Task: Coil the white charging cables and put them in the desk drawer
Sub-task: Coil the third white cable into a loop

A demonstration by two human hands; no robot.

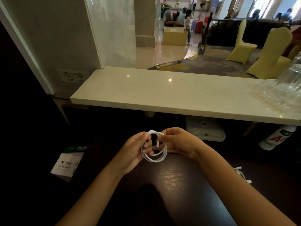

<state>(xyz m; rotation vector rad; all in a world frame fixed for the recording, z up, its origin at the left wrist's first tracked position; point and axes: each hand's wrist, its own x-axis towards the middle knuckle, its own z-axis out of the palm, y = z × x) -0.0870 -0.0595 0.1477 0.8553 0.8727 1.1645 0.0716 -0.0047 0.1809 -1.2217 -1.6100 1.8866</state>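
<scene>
1. Two bare hands hold a white charging cable (154,150) wound into a small coil above a dark wooden desk (175,176), below a pale stone counter (162,93).

2. Left hand (135,150) has its fingers curled round the left side of the coil, some passing through the loop; right hand (177,142) pinches the upper right of the coil, near where a loose connector end hangs down inside the ring.

3. A second white cable (242,174) lies uncoiled on the desk beside the right forearm, close to the desk's right edge.

4. No drawer can be seen from this angle, so the coil's destination is out of view.

5. Judged from the frame, the winding looks nearly finished, with the loose end yet to be tucked or wrapped.

6. Risk: the loops look springy and are bound by nothing but fingers; easing either grip to reach for a drawer could let the coil spring open.

7. Risk: the dangling connector may snag on a finger or slip out of the ring, unwinding the last turn.

8. Risk: the right forearm sits close to the second cable, and a sweep of that arm could knock it off the desk.

9. Clear glasses (288,82) crowd the counter's right end, well apart from the hands; a box (68,162) sits low at left.
</scene>
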